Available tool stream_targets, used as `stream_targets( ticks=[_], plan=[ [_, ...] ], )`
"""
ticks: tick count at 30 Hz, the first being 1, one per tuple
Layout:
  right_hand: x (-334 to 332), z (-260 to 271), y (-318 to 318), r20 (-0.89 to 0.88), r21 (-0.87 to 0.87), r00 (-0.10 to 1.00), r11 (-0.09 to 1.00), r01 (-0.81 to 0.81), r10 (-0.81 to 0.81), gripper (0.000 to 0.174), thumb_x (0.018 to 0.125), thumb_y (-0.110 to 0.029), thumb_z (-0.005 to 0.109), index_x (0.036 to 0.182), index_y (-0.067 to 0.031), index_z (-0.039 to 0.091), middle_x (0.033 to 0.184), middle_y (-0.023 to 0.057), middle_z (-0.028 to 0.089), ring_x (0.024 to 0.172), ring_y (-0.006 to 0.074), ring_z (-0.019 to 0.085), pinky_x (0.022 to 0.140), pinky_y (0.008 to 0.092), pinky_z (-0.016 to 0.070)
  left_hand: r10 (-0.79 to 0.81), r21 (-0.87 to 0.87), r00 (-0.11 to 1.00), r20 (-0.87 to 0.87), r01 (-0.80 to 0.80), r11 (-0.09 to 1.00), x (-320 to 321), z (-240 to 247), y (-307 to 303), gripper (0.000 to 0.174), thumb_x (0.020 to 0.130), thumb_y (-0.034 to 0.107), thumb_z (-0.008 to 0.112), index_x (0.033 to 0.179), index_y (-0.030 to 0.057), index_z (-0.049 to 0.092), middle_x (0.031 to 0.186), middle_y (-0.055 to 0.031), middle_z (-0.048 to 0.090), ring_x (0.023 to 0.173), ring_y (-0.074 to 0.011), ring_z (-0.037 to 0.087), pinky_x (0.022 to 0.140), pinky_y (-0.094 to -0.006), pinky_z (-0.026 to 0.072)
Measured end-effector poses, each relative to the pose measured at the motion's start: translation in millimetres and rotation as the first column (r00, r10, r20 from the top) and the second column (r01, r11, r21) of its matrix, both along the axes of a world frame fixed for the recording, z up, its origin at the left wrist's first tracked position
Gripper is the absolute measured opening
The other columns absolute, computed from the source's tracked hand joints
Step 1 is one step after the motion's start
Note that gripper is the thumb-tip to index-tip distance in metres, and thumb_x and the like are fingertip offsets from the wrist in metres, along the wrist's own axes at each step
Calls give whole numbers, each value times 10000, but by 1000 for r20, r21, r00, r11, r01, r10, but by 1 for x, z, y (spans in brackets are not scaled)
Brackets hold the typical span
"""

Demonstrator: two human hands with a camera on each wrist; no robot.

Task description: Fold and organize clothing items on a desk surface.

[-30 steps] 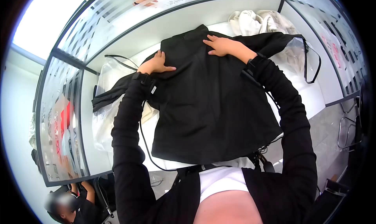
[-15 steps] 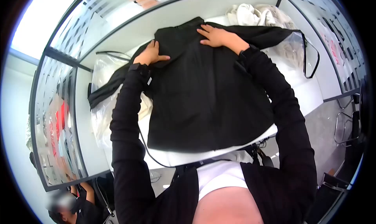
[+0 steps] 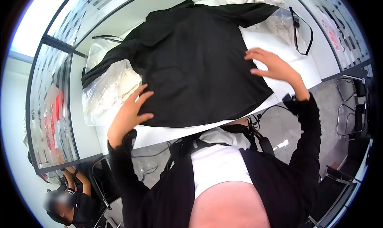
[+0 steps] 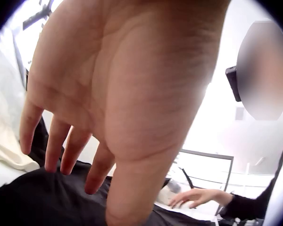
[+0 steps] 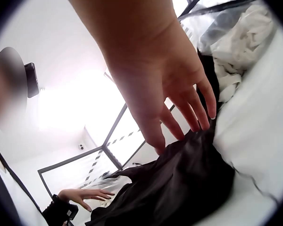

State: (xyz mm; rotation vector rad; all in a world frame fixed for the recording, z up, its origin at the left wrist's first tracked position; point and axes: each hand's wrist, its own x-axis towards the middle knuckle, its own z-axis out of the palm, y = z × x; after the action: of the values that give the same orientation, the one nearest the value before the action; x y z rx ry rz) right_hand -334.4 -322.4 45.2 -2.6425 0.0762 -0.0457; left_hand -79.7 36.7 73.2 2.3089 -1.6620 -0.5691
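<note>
A black long-sleeved garment (image 3: 191, 68) lies spread on the white table (image 3: 163, 135), collar at the far side and hem toward me. One sleeve stretches out to the left, the other to the right. My left hand (image 3: 127, 114) is at the garment's lower left edge, fingers spread and holding nothing. On the opposite side my right hand (image 3: 275, 65) hovers by the right edge, its fingers loosely bent and apart. In the right wrist view the fingertips (image 5: 205, 123) overlap the black cloth.
Clear plastic bags with cream cloth lie at the left (image 3: 107, 88) and back right (image 3: 281, 26). Glass-panelled partitions (image 3: 52, 108) border the table. A black cable hangs at the front edge. Another person (image 3: 66, 204) sits at lower left; chairs (image 3: 349, 116) stand at right.
Both hands have left the garment's shoulder area and come back toward me, one to each side edge. The garment now sits higher in the head view and remains spread out.
</note>
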Motion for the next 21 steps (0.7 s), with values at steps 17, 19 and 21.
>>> stream_targets(
  ticks=[17, 19, 21],
  plan=[
    [-71, -44, 72, 189, 363, 837, 828, 427, -514, 448, 626, -8, 586, 1069, -68, 561, 1159, 74, 488, 1083, 237, 460, 921, 314, 359, 418, -376, 860, -293, -506, 777, -40, -66, 45, 233, 739, 4, 581, 971, 32, 576, 840, -91, 546, 767, -199, 542, 690, -250, 418],
    [-68, -48, 70, 196, 348, 829, 828, 440, -523, 420, 622, 10, 574, 1035, -61, 571, 1148, 72, 493, 1066, 236, 467, 919, 314, 360, 454, -344, 793, -405, -593, 728, -38, -70, 47, 148, 790, 64, 576, 931, 21, 592, 814, -43, 556, 721, -114, 498, 625, -203, 378],
    [-66, -51, 63, 214, 342, 834, 839, 424, -509, 391, 619, 36, 552, 1001, -48, 576, 1122, 70, 507, 1037, 225, 484, 908, 305, 368, 448, -336, 761, -470, -623, 707, -32, -75, 49, 128, 808, 71, 566, 918, 13, 597, 788, -15, 539, 685, -80, 459, 596, -189, 351]
  ],
)
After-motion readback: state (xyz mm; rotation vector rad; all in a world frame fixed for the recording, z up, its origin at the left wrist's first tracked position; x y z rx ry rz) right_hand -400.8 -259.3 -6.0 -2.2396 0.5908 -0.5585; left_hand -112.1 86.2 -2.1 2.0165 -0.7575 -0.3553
